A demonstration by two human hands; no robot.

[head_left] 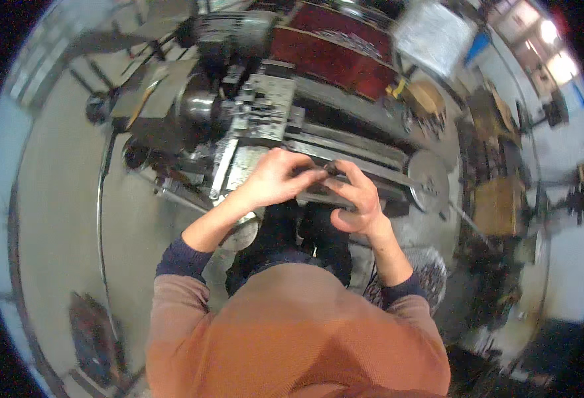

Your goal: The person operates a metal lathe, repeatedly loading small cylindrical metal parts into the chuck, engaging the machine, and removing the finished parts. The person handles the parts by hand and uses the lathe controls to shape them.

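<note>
Two bare hands meet in front of us, close to the near side of a metal machine [265,99]. Our left hand [278,178] is bent nearly closed, thumb and fingers pinching a small dark piece [330,168]. Our right hand [357,197] is half curled, fingertips at that same piece; we cannot tell whether it grips. The piece sits between both sets of fingertips, left of a round grey disc [428,178].
</note>
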